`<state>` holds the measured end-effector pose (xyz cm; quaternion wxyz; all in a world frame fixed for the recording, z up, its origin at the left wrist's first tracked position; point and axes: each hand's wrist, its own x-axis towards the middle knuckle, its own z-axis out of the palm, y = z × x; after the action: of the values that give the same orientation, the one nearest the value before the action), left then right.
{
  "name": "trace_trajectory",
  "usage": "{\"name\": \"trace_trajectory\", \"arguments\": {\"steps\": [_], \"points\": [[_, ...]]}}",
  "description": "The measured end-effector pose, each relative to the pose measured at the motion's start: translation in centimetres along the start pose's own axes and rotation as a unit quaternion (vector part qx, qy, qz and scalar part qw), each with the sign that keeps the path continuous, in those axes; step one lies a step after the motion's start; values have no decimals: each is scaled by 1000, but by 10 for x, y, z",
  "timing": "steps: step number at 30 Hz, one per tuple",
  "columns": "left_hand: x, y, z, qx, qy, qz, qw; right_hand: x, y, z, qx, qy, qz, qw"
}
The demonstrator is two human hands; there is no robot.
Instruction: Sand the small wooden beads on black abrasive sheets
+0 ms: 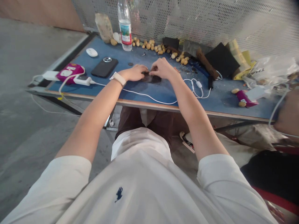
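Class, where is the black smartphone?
In the head view, the black smartphone lies on the blue desk mat, left of the left hand, beside the white mouse.

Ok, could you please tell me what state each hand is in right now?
Left hand: closed, holding the dark flat piece.
Right hand: closed, holding the same piece.

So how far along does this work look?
Hard to tell. Looking finished: nothing clearly, though small tan balls lie along the table's back edge. In hand: the left hand and right hand both rest on a dark flat piece. Still waiting: the loose balls, plus a brown stick and black pad, which neither hand touches.
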<state>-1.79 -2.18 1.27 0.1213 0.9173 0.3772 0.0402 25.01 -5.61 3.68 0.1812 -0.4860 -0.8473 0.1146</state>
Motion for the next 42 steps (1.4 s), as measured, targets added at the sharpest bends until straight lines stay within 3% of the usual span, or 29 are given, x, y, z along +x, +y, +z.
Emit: {"name": "trace_trajectory", "arguments": {"steps": [2,7,11,14,19,42], "points": [[0,0,0,-1,1,0,1000,1,2,-1,1,7,-2,1000],[3,-3,2,4,0,0,1000,-14,-5,-5,11,-54,-25,998],[5,-5,3,-1,3,-6,1000,-15,-7,-7,8,-37,-5,999],[2,0,0,-4,-5,-6,1000,-11,-8,-7,-1,-29,2,1000],[-7,8,-6,-9,-11,-2,1000,-20,-21,-8,10,-74,-31,997],[-8,6,-5,-14,2,8,1000,-18,-32,-3,5,-50,-19,999]]}}
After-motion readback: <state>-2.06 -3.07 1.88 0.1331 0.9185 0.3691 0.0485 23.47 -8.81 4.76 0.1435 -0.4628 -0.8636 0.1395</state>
